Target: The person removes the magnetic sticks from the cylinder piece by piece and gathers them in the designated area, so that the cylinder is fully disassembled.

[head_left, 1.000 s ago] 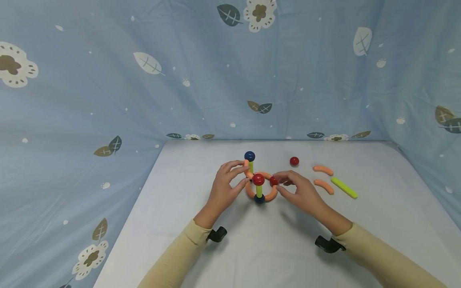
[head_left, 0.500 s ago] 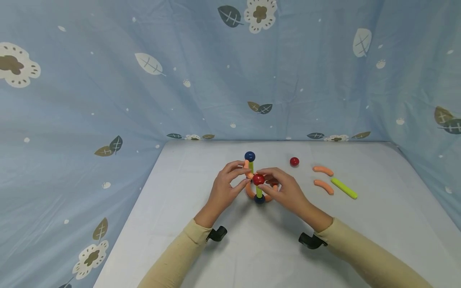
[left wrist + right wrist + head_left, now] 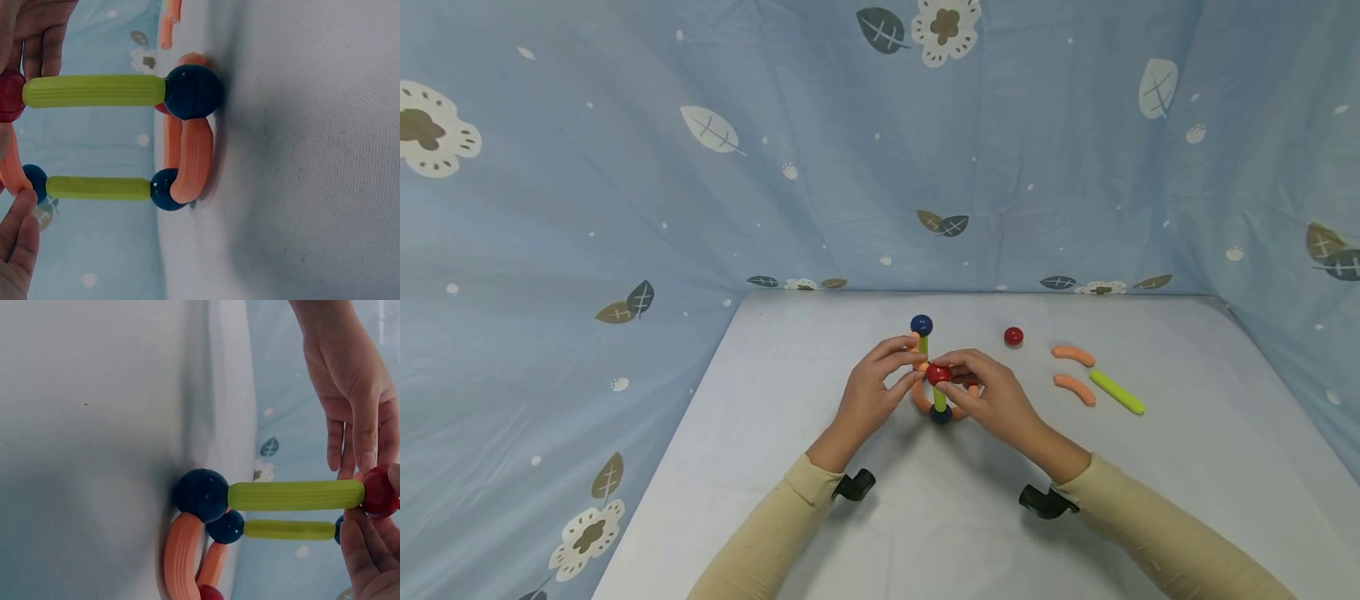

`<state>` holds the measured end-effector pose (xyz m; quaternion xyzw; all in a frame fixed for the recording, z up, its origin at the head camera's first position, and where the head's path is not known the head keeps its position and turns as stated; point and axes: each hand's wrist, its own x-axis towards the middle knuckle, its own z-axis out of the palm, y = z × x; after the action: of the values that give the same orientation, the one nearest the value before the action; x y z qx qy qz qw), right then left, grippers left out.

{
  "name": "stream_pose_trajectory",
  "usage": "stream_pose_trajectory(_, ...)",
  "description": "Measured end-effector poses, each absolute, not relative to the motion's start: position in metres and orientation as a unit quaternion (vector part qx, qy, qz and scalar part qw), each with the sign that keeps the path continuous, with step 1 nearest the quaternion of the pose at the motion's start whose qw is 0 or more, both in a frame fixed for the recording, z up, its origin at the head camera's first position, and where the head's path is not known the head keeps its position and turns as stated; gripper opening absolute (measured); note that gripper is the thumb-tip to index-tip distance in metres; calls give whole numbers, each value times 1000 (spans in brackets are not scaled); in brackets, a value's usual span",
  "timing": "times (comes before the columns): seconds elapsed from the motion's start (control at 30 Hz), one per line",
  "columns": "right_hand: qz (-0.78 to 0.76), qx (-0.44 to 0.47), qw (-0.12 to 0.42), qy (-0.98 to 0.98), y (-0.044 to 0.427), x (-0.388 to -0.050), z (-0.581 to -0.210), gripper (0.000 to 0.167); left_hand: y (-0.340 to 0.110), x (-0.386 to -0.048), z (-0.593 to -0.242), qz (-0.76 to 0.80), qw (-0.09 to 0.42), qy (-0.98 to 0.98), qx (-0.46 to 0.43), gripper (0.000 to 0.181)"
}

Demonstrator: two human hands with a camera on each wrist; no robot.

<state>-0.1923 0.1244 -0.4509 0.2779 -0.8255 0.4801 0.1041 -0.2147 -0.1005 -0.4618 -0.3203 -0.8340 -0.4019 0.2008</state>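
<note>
My left hand [image 3: 868,392] pinches an orange curved stick [image 3: 11,164] at the upper level of a ball-and-stick structure. In the left wrist view that stick lies between a red ball [image 3: 11,95] and a blue ball [image 3: 36,182]. My right hand [image 3: 992,396] pinches the red ball [image 3: 938,374] on top of the front green rod [image 3: 94,91]. That upright rod stands on a dark blue ball [image 3: 941,414]. A second green rod [image 3: 99,187] rises behind, capped by the blue ball. Orange curved sticks [image 3: 195,159] form a ring at the base, partly hidden by my hands.
To the right on the white table [image 3: 775,358] lie a loose red ball [image 3: 1013,337], two orange curved sticks [image 3: 1073,356] and a straight green rod [image 3: 1117,392]. A blue patterned cloth [image 3: 820,167] hangs behind the table.
My right hand has moved left from the ring's red ball to the red ball atop the front rod. My left hand has stayed almost in place with the curved stick.
</note>
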Motion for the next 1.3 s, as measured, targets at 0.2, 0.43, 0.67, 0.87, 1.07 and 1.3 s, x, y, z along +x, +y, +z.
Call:
stream_pose_trajectory(0.2, 477, 276, 110, -827, 125, -192, -451, 33, -99, -216, -461, -394, 204, -834, -328, 25)
stream_pose_trajectory(0.43, 476, 278, 113, -826, 126, -191, -452, 35, -98, -215, -461, -389, 210, -834, -331, 25)
stream_pose_trajectory(0.67, 479, 286, 115, -822, 126, -188, -454, 36, -98, -217, -462, -395, 208, -832, -329, 25)
stream_pose_trajectory(0.87, 478, 283, 116, -824, 127, -186, -453, 35, -100, -219, -462, -387, 211, -837, -323, 26)
stream_pose_trajectory(1.07, 479, 277, 113, -825, 129, -187, -454, 37, -100, -219, -463, -371, 212, -845, -321, 27)
stream_pose_trajectory(1.3, 486, 274, 105, -824, 130, -187, -453, 39, -101, -220, -463, -359, 203, -859, -304, 27)
